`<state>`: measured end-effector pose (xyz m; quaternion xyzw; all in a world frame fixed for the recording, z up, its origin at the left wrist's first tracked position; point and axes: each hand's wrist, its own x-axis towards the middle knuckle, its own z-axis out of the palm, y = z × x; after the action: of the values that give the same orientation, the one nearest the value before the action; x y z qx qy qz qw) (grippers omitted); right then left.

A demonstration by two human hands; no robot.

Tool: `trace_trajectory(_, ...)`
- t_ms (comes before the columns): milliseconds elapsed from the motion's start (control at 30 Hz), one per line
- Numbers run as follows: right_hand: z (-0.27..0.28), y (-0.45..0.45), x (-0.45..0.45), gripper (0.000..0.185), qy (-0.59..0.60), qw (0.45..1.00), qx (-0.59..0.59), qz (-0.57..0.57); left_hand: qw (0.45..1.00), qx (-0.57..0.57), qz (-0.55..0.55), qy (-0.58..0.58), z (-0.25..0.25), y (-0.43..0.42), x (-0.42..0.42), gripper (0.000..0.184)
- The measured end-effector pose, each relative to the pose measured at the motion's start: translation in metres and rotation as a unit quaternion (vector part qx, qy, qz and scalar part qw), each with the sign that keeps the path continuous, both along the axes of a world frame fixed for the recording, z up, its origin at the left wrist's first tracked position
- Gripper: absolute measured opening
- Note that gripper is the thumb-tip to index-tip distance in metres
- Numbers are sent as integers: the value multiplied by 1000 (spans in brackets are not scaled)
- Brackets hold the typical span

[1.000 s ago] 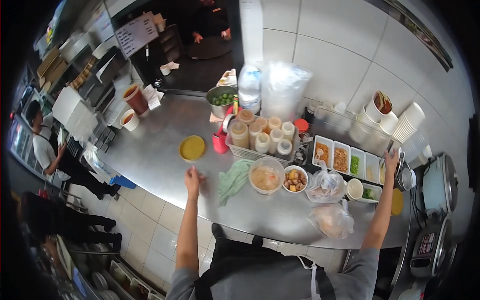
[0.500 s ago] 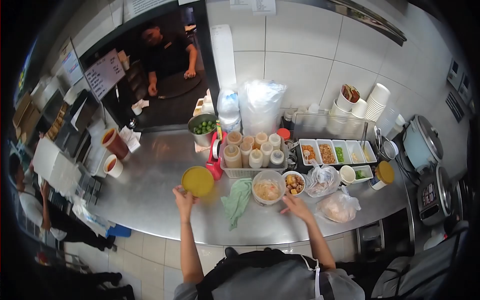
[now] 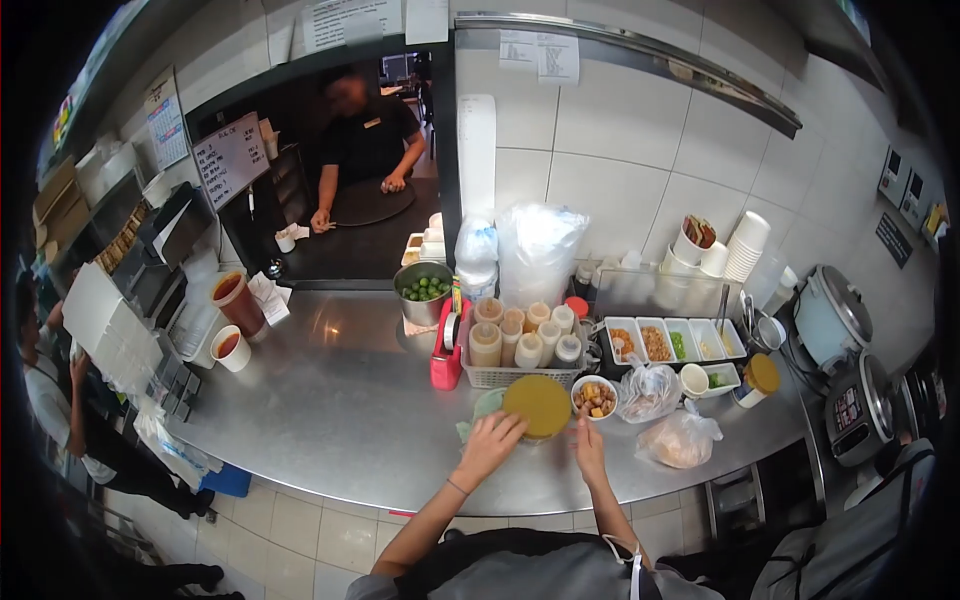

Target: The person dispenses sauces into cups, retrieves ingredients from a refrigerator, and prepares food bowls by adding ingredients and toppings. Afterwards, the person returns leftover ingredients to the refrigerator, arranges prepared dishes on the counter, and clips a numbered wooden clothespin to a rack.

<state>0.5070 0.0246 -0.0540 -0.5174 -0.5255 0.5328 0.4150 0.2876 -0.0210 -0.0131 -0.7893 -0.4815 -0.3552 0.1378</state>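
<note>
With the left hand (image 3: 491, 446) gripping the lid (image 3: 537, 405) and the right hand (image 3: 590, 452) loosely open, a sideways slip could tip the adjacent bowl (image 3: 595, 399).

Before you, the lid (image 3: 536, 406) is left of the bowl (image 3: 606, 416); behind the lid, the basket (image 3: 510, 378) stands on the table (image 3: 330, 420) with bottles (image 3: 486, 346) inside.

No words I can read for sure: whiteboard (image 3: 232, 160) handwriting, calendar (image 3: 166, 125) numbers, posted notice (image 3: 350, 22), wall slips (image 3: 557, 60) all too small or blurred.
</note>
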Motion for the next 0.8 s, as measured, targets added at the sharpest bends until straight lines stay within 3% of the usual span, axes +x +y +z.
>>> trace_trajectory(33,8,4,-3,47,-103,981,153,-61,1000,-8,-11,4,-2,-2,0,35)
trace_trajectory(67,13,4,-4,45,-203,926,297,-119,1000,-10,-10,-1,-6,-3,1,35)
trace_trajectory(133,52,9,-20,44,-145,940,301,-72,997,-75,0,-35,-6,-2,1,37)
trace_trajectory(200,67,19,-33,48,-298,870,391,27,995,-84,-7,-57,-16,3,3,39)
trace_trajectory(233,67,23,-40,48,-298,870,392,27,992,-94,-16,-77,-19,5,3,41)
trace_trajectory(300,60,34,-54,53,-519,748,404,94,987,-105,-26,-117,-21,7,4,48)
trace_trajectory(367,47,40,-57,56,-511,761,385,105,980,-115,-37,-159,-18,3,9,56)
trace_trajectory(433,41,43,-57,62,-486,788,357,127,948,-106,-7,-300,-23,0,17,85)
trace_trajectory(467,36,39,-55,62,-486,787,357,127,948,-106,-7,-301,-32,0,20,85)
trace_trajectory(533,41,22,-56,66,-521,754,389,94,890,-195,-66,-407,-59,3,23,113)
trace_trajectory(567,36,17,-56,72,-527,733,424,76,895,-192,-60,-397,-70,4,27,119)
trace_trajectory(733,95,-28,-38,89,-601,720,301,174,886,-251,-51,-387,-84,-13,39,121)
trace_trajectory(800,121,-23,-26,96,-563,775,49,284,924,-304,-51,-228,-88,-22,38,118)
